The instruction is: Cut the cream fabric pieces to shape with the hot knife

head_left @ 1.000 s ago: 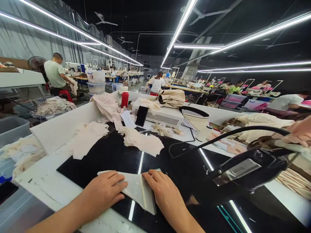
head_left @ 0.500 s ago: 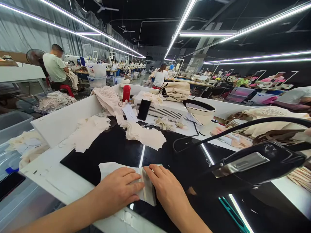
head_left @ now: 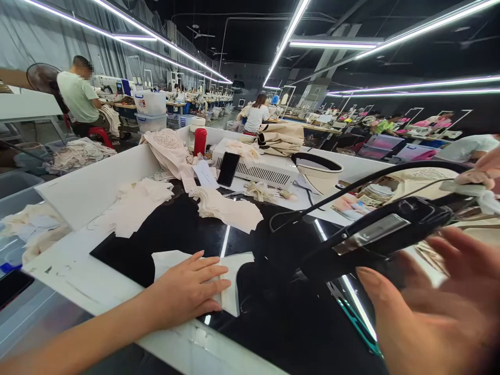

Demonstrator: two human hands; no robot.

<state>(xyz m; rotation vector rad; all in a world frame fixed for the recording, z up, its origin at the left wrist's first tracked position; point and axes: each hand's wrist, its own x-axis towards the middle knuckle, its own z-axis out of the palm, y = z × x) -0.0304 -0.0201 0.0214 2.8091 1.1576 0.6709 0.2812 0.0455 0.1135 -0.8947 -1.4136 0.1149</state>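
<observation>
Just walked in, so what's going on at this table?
A person's left hand rests on a pale piece on a black board. The right hand, fingers spread, is raised near a black tool with a metal plate; contact is hard to judge. More pale cut pieces lie farther back.

tbl (head_left: 74, 268) — blk board (head_left: 281, 328), fabric pcs (head_left: 235, 264)

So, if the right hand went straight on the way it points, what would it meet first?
Likely the black device with the metal plate: the right hand, open and blurred, points toward it, though depth is hard to judge.
</observation>
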